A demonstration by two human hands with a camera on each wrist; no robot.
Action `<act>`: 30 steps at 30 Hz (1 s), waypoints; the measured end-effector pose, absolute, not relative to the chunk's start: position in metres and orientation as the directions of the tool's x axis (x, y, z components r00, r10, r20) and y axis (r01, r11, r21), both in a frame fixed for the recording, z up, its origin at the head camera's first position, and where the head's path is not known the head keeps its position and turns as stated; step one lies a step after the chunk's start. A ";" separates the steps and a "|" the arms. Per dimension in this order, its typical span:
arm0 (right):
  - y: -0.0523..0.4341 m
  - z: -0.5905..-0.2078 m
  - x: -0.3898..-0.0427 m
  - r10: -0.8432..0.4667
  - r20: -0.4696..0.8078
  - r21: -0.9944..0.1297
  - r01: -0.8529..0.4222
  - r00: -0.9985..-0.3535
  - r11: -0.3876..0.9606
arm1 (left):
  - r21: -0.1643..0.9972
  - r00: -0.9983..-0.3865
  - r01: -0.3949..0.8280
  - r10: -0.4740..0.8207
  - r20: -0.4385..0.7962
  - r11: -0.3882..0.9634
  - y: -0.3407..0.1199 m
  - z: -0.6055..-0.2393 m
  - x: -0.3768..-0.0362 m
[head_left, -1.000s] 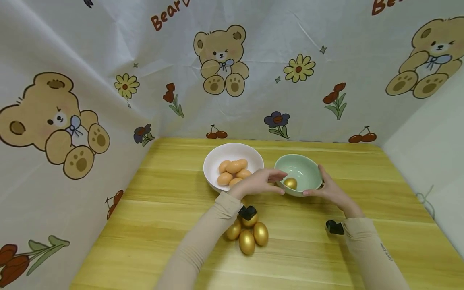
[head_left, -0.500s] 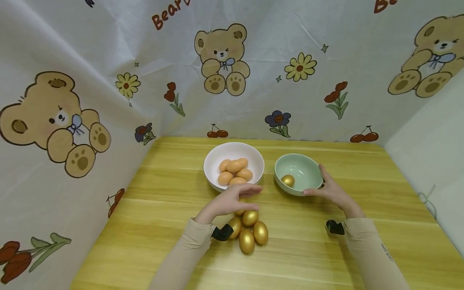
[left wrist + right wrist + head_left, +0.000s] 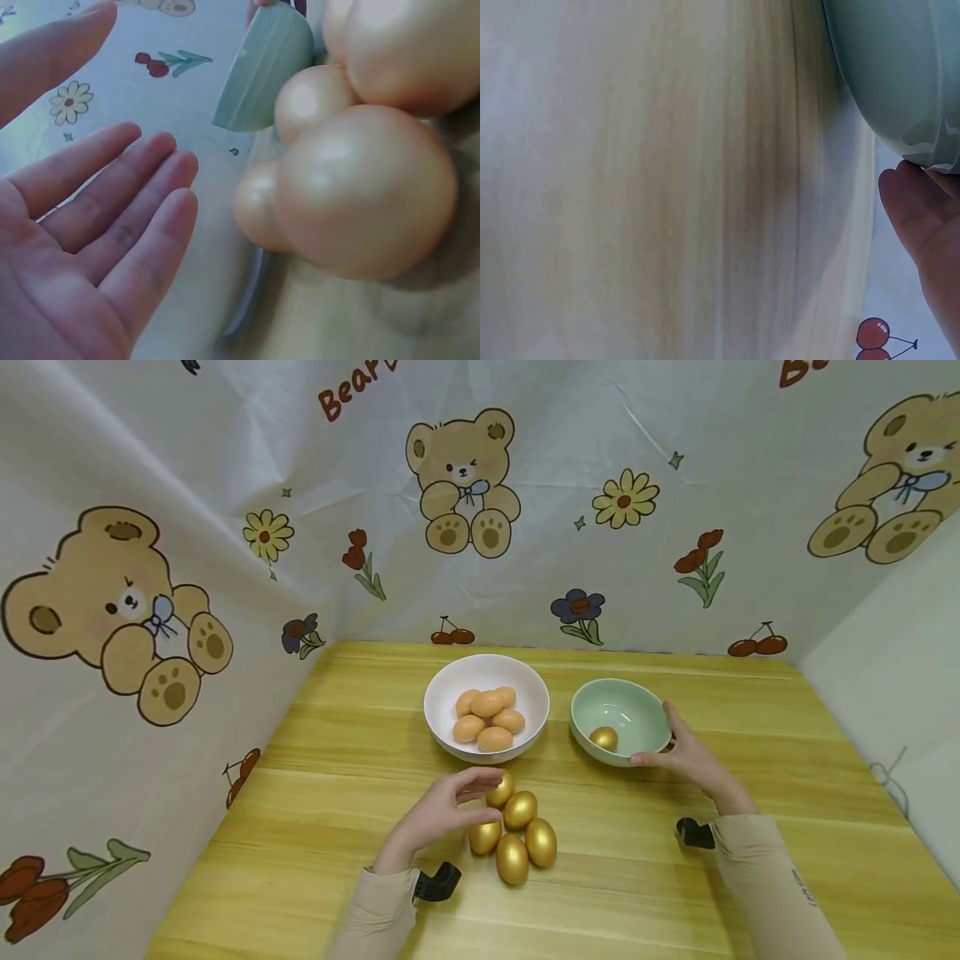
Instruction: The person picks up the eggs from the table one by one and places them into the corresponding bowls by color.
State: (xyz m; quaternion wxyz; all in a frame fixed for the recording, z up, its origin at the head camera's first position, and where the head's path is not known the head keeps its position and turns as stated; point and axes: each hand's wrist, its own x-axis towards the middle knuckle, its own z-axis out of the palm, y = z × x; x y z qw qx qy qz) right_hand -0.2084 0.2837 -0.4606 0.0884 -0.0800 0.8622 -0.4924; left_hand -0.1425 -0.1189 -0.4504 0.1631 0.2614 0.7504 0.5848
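Open left hand point(image 3: 442, 814) beside golden eggs point(image 3: 513, 835)

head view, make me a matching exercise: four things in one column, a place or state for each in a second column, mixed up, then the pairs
Things:
1. white bowl
2. green bowl
3. left hand
4. right hand

Places or states:
A. touches the green bowl's near right side
B. holds a single gold egg
C. open, beside the cluster of gold eggs on the table
D. holds several orange eggs

Pairs: 1-D, 2-B, 3-C, 4-A
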 end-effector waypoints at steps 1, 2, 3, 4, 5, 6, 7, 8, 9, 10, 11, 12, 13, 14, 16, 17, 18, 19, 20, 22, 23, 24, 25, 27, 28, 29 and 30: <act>0.284 -0.461 -0.208 -0.226 -0.076 -0.863 -0.049 -0.971 0.503 | 0.963 -0.814 0.203 0.578 0.066 0.176 -0.119 -0.451 -0.140; 0.284 -0.461 -0.208 -0.226 -0.079 -0.863 -0.047 -0.971 0.503 | 0.965 -0.818 0.198 0.572 0.067 0.171 -0.119 -0.450 -0.136; 0.284 -0.461 -0.208 -0.225 -0.080 -0.862 -0.046 -0.971 0.505 | 0.968 -0.822 0.189 0.566 0.065 0.163 -0.119 -0.449 -0.132; 0.284 -0.461 -0.208 -0.225 -0.081 -0.862 -0.045 -0.971 0.504 | 0.971 -0.825 0.179 0.561 0.062 0.156 -0.119 -0.447 -0.129; 0.284 -0.461 -0.209 -0.226 -0.082 -0.862 -0.045 -0.971 0.505 | 0.973 -0.830 0.172 0.555 0.061 0.150 -0.119 -0.445 -0.125; 0.284 -0.462 -0.209 -0.227 -0.079 -0.863 -0.047 -0.971 0.504 | 0.975 -0.832 0.167 0.551 0.061 0.144 -0.119 -0.444 -0.122; 0.284 -0.462 -0.209 -0.228 -0.077 -0.863 -0.050 -0.971 0.503 | 0.976 -0.835 0.167 0.546 0.064 0.140 -0.119 -0.443 -0.119; 0.284 -0.462 -0.209 -0.228 -0.075 -0.863 -0.051 -0.971 0.503 | 0.978 -0.840 0.155 0.539 0.056 0.139 -0.119 -0.442 -0.116; 0.285 -0.463 -0.209 -0.228 -0.072 -0.863 -0.054 -0.971 0.503 | 0.977 -0.843 0.153 0.535 0.053 0.146 -0.119 -0.445 -0.115; 0.285 -0.463 -0.209 -0.229 -0.071 -0.864 -0.055 -0.971 0.501 | 0.975 -0.847 0.155 0.529 0.049 0.157 -0.120 -0.449 -0.114; 0.285 -0.463 -0.210 -0.230 -0.069 -0.864 -0.057 -0.971 0.501 | 0.972 -0.850 0.161 0.524 0.048 0.172 -0.121 -0.454 -0.114; 0.285 -0.463 -0.210 -0.229 -0.069 -0.864 -0.056 -0.971 0.500 | 0.969 -0.853 0.166 0.520 0.047 0.184 -0.121 -0.459 -0.115; 0.285 -0.463 -0.210 -0.229 -0.070 -0.864 -0.055 -0.971 0.500 | 0.964 -0.854 0.176 0.517 0.050 0.199 -0.122 -0.464 -0.115; 0.285 -0.464 -0.210 -0.230 -0.072 -0.865 -0.054 -0.971 0.499 | 0.962 -0.856 0.179 0.515 0.047 0.208 -0.122 -0.468 -0.115; 0.285 -0.464 -0.210 -0.231 -0.076 -0.865 -0.051 -0.970 0.499 | 0.956 -0.859 0.183 0.511 0.042 0.230 -0.123 -0.475 -0.116; 0.285 -0.464 -0.210 -0.230 -0.079 -0.864 -0.049 -0.970 0.501 | 0.954 -0.859 0.186 0.511 0.041 0.236 -0.124 -0.477 -0.116; 0.285 -0.464 -0.210 -0.229 -0.082 -0.862 -0.046 -0.970 0.504 | 0.952 -0.859 0.186 0.511 0.039 0.241 -0.124 -0.478 -0.116; 0.284 -0.464 -0.210 -0.229 -0.084 -0.860 -0.045 -0.970 0.508 | 0.952 -0.859 0.186 0.510 0.037 0.245 -0.124 -0.478 -0.115; 0.284 -0.463 -0.210 -0.228 -0.086 -0.859 -0.043 -0.970 0.510 | 0.952 -0.860 0.180 0.509 0.031 0.246 -0.125 -0.479 -0.115; 0.284 -0.463 -0.209 -0.226 -0.087 -0.858 -0.042 -0.970 0.512 | 0.951 -0.860 0.184 0.509 0.034 0.248 -0.125 -0.479 -0.115; 0.284 -0.462 -0.209 -0.225 -0.089 -0.857 -0.040 -0.970 0.513 | 0.952 -0.860 0.182 0.508 0.032 0.247 -0.125 -0.479 -0.114; 0.284 -0.462 -0.209 -0.224 -0.088 -0.857 -0.041 -0.971 0.514 | 0.951 -0.862 0.181 0.507 0.030 0.251 -0.126 -0.480 -0.114; 0.284 -0.462 -0.209 -0.225 -0.086 -0.858 -0.042 -0.970 0.512 | 0.951 -0.862 0.179 0.505 0.029 0.252 -0.126 -0.480 -0.114; 0.283 -0.462 -0.209 -0.224 -0.086 -0.858 -0.042 -0.971 0.512 | 0.950 -0.864 0.179 0.503 0.027 0.256 -0.126 -0.481 -0.114; 0.283 -0.461 -0.209 -0.222 -0.084 -0.857 -0.043 -0.971 0.513 | 0.949 -0.865 0.182 0.502 0.030 0.257 -0.126 -0.481 -0.113; 0.283 -0.461 -0.208 -0.223 -0.082 -0.857 -0.045 -0.971 0.513 | 0.950 -0.866 0.178 0.499 0.027 0.257 -0.126 -0.481 -0.113; 0.284 -0.461 -0.209 -0.223 -0.078 -0.859 -0.048 -0.972 0.510 | 0.950 -0.866 0.180 0.499 0.030 0.255 -0.126 -0.480 -0.112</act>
